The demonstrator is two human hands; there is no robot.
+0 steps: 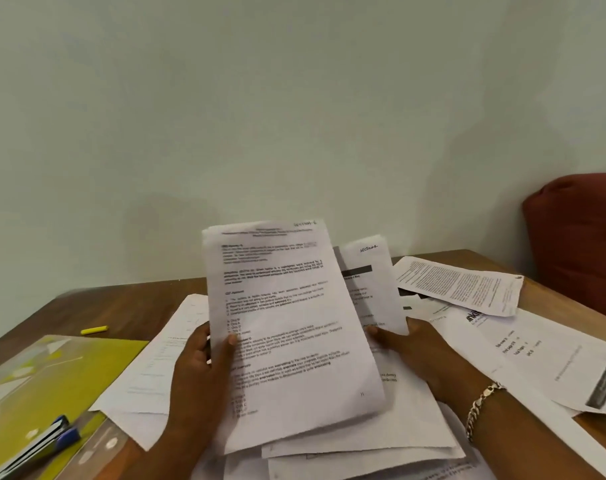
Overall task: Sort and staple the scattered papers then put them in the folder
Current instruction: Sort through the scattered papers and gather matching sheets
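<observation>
My left hand (201, 365) grips a printed sheaf of pages (287, 327) by its left edge, thumb on the front, holding it up and tilted over the table. My right hand (419, 351), with a bracelet on its wrist, holds a second sheet (371, 282) headed with handwriting, just behind and to the right of the first. Loose white papers (360, 445) lie piled under both hands. A yellow-green folder (52, 382) lies flat at the left. A blue and silver stapler (48, 441) rests on the folder's near corner.
A yellow highlighter (93, 330) lies on the wooden table (121, 306) behind the folder. More printed sheets (461, 285) spread across the right side up to the table's edge. A red cushion (578, 237) sits at the far right against the pale wall.
</observation>
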